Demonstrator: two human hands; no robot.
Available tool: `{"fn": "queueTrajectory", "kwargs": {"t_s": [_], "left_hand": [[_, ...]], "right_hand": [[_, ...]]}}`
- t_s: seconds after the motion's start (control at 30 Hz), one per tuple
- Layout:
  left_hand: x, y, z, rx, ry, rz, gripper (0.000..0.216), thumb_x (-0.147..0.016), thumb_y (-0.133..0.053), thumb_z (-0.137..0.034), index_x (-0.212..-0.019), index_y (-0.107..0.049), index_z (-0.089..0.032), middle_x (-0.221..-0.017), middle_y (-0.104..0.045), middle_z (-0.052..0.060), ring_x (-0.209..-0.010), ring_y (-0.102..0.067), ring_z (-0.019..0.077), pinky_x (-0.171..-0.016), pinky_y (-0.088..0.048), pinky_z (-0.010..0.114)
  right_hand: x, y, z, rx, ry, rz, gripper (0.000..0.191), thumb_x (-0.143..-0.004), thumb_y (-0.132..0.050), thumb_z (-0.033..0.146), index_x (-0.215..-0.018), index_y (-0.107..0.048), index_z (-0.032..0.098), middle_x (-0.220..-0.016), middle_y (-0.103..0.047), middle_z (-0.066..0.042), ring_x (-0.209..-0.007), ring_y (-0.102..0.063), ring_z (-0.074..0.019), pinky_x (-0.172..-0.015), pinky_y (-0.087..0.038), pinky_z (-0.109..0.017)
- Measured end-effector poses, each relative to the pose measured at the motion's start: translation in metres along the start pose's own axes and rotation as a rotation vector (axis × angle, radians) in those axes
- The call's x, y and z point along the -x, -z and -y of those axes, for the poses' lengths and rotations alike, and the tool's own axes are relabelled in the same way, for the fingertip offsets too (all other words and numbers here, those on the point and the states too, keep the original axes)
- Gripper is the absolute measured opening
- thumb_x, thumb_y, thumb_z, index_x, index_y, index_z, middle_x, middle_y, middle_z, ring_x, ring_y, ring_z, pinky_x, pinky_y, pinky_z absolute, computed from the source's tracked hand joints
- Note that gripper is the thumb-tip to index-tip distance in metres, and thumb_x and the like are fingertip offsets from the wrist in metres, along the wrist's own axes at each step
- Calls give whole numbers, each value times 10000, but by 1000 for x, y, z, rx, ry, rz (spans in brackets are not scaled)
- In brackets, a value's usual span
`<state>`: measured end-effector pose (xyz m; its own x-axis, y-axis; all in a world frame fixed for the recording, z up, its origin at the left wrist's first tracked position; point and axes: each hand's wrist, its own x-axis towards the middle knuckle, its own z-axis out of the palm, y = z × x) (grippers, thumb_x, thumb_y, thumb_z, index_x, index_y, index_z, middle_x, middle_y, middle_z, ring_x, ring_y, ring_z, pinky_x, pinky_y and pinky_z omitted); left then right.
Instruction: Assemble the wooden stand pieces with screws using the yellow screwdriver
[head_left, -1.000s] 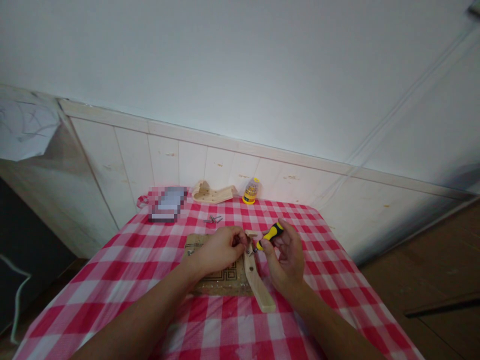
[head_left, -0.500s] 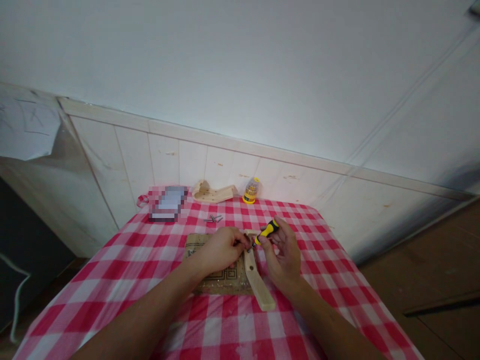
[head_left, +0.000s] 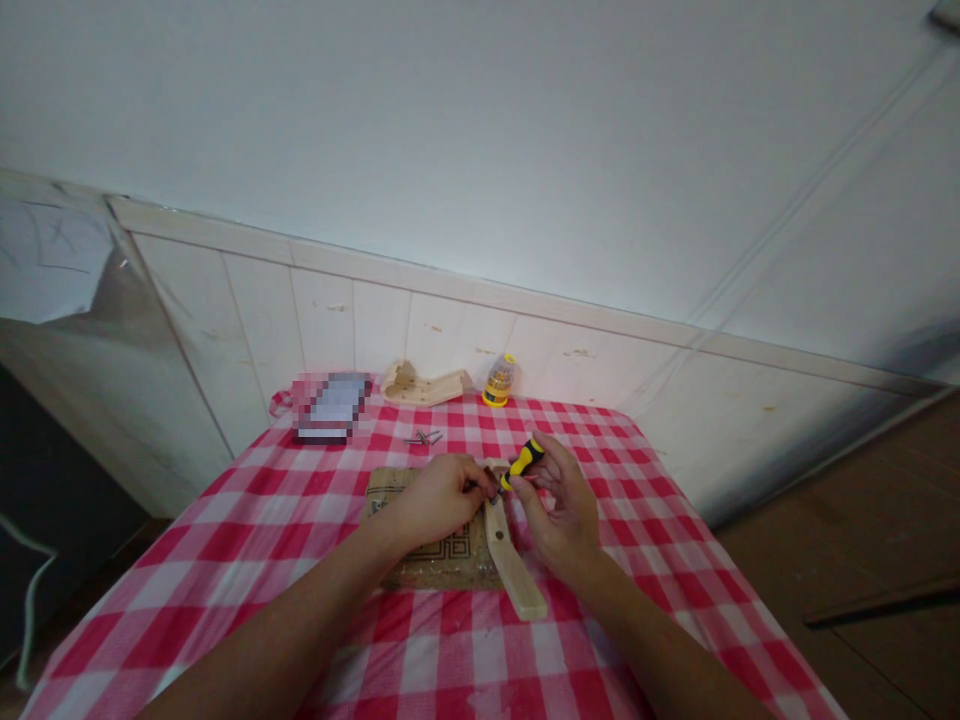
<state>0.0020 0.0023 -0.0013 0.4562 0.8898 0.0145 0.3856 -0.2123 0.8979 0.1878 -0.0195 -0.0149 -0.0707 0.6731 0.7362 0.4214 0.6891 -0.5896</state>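
A pale wall point(head_left: 480, 150) fills the top of the frame, and below it comes the desk point(head_left: 637, 580), spread with a red-and-white checked cloth. Marked paper point(head_left: 52, 265) shows at upper left. Down to the centre: a brown slab point(head_left: 416, 578) with dark line patterns, half covered by the left forearm and the left hand point(head_left: 442, 500). That hand's fingertips are bunched at the upper end of a bent wooden bar point(head_left: 514, 575); what they pinch, I cannot tell. The bar lies at the slab's right edge, lower end angling out right of centre, one dark hole midway. And here's the right hand point(head_left: 562, 505), just right of it, closed around a screwdriver whose tip points down-left at those fingertips. Behind, centre-left, a pixelated tablet shape point(head_left: 334, 405), then pale wooden pieces point(head_left: 427, 388) by the wall. Smaller now: the yellow-and-black screwdriver point(head_left: 523, 460) itself, a yellow-based bottle point(head_left: 498, 385) near the wall, and smallest, loose screws point(head_left: 424, 438) above the slab.
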Motion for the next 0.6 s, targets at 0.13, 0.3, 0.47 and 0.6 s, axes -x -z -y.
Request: {"fn": "queueTrajectory", "kwargs": {"t_s": [0.13, 0.3, 0.47, 0.6], "left_hand": [[0, 0, 0, -4, 1, -6, 312, -831, -512, -80, -908, -804, -160, -822, -747, 16, -514, -566, 93, -512, -421, 199], [0, 0, -1, -20, -27, -11, 313, -830, -515, -93, -894, -813, -167, -837, -758, 21, -578, -618, 121, -590, -470, 229], [1, 1, -4, -34, -37, -17, 307, -826, -514, -82, -861, -805, -169, -757, -741, 10, -655, -666, 147, -655, -493, 239], [1, 2, -5, -30, -50, -9, 306, -814, -509, -62, -829, -796, -166, -710, -720, 1, -619, -642, 138, -639, -482, 232]], "right_hand": [[0, -1, -1, 25, 28, -13, 537, -926, -692, 163, -1422, -563, 322, -1067, -755, -46, -827, -760, -176, -691, -646, -281], [-1, -2, -1, 43, 30, -12, 541, -910, -718, 168, -1405, -577, 336, -1078, -758, -37, -759, -745, -154, -664, -638, -261], [-1, -2, -3, 48, 36, -19, 517, -913, -724, 196, -1395, -591, 327, -1052, -770, -45, -763, -760, -177, -664, -656, -285], [4, -1, -3, 17, 44, 16, 562, -930, -696, 175, -1444, -549, 348, -1131, -774, -54, -870, -791, -203, -776, -677, -335]]}}
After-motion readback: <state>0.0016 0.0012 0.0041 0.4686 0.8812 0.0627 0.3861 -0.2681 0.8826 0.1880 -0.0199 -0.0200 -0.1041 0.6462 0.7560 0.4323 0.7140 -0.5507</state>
